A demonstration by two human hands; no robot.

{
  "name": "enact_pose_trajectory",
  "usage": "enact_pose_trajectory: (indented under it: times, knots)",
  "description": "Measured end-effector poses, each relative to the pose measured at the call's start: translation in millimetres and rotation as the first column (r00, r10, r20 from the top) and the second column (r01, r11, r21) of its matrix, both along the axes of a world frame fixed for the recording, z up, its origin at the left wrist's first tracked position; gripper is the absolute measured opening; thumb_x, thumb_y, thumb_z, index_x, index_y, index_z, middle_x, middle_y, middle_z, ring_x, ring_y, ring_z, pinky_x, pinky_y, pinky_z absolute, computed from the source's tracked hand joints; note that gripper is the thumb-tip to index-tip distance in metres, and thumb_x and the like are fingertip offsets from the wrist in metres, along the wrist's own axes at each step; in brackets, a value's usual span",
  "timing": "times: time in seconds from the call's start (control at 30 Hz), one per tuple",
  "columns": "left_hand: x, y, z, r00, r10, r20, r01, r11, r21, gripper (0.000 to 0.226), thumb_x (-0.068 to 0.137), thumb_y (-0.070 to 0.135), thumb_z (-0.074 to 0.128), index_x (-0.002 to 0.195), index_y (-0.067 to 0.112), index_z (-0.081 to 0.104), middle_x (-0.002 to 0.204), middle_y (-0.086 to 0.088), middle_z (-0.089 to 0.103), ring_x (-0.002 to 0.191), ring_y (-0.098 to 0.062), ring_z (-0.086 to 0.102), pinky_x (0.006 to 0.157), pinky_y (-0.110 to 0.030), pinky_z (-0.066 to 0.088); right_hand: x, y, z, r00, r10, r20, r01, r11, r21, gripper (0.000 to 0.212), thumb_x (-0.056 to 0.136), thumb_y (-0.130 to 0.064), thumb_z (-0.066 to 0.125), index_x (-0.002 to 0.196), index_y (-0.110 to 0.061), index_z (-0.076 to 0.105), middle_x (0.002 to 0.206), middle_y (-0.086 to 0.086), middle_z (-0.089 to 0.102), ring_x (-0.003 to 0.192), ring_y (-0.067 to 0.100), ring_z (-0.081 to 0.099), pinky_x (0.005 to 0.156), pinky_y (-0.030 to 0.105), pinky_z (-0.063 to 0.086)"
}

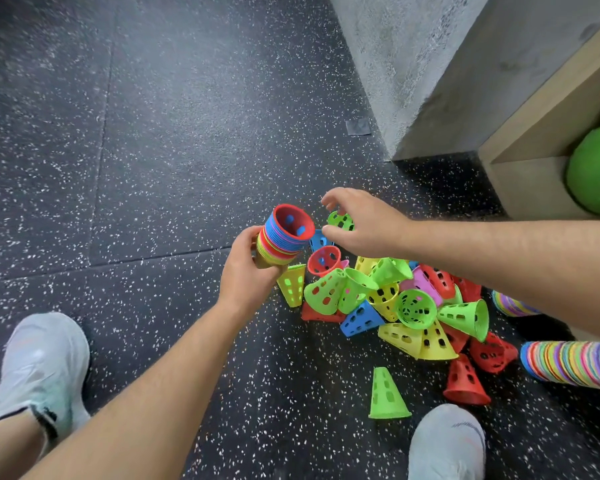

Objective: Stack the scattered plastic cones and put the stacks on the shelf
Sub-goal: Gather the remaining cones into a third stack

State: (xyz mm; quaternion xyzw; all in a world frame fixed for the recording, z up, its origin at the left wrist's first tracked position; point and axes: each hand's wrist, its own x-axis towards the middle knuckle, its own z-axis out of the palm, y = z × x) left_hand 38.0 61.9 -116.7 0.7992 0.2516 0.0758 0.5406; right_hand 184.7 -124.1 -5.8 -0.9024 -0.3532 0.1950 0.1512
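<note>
L hand (248, 268) grips the stack of cones (284, 233) round its lower part, wrist bent up, open red mouth tilted toward 1 o'clock. R hand (364, 223), arm reaching in from 4 o'clock, arches thumb & fingers over a green cone (340, 220) just beside the stack; can't tell if it's pinched yet. To do it well: take that cone by the rim, turn it tip-down, drop it straight into the mouth w/ the stack held steady. The loose cone pile (395, 299) lies on the floor (153, 168) at 5 o'clock, the wooden shelf (527, 188) at 2 o'clock.
</note>
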Motion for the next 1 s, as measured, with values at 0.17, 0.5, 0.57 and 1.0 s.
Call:
enact_pose_trajectory:
  times: [0.17, 0.5, 0.57, 1.0]
  knots:
    - [-12, 20, -13, 0.999, 0.043, -0.032, -0.043, 0.999, -0.001, 0.066, 0.072, 0.018, 0.09, 0.127, 0.033, 0.057, 0.115, 0.017, 0.067, 0.1, 0.01, 0.062, 0.08, -0.004, 0.043, -5, 26, -32, 0.992, 0.126, -0.008, -0.125, 0.974, -0.19, 0.051, 0.083, -0.042, 0.064, 0.129, -0.02, 0.055, 0.127, 0.0, 0.062, 0.119, 0.023, 0.055, 0.099, 0.039, 0.046]
    - [-29, 38, -28, 0.988, 0.112, -0.102, -0.115, 0.993, -0.029, 0.061, 0.072, 0.017, 0.088, 0.123, 0.033, 0.058, 0.114, 0.015, 0.068, 0.1, 0.01, 0.061, 0.079, -0.003, 0.043, -25, 83, -77, 0.87, 0.493, -0.011, -0.443, 0.773, -0.453, 0.015, 0.088, -0.032, 0.056, 0.086, -0.024, 0.068, 0.086, 0.001, 0.065, 0.1, 0.029, 0.061, 0.077, 0.035, 0.045]
    - [-27, 40, -28, 0.988, 0.114, -0.102, -0.117, 0.993, -0.028, 0.061, 0.072, 0.018, 0.088, 0.122, 0.035, 0.057, 0.115, 0.014, 0.068, 0.101, 0.006, 0.062, 0.082, -0.008, 0.045, -19, 85, -74, 0.889, 0.458, 0.01, -0.408, 0.803, -0.433, 0.017, 0.088, -0.031, 0.056, 0.088, -0.022, 0.071, 0.089, -0.001, 0.068, 0.098, 0.029, 0.063, 0.079, 0.035, 0.049]
    - [-16, 23, -22, 0.989, 0.103, -0.104, -0.107, 0.994, -0.035, 0.061, 0.073, 0.021, 0.089, 0.123, 0.035, 0.058, 0.114, 0.016, 0.068, 0.099, 0.007, 0.061, 0.085, -0.023, 0.05, 13, 30, -13, 0.97, -0.038, 0.241, -0.021, 0.971, 0.238, 0.017, 0.094, -0.027, 0.066, 0.099, -0.013, 0.073, 0.102, 0.003, 0.065, 0.096, 0.026, 0.061, 0.082, 0.039, 0.048]
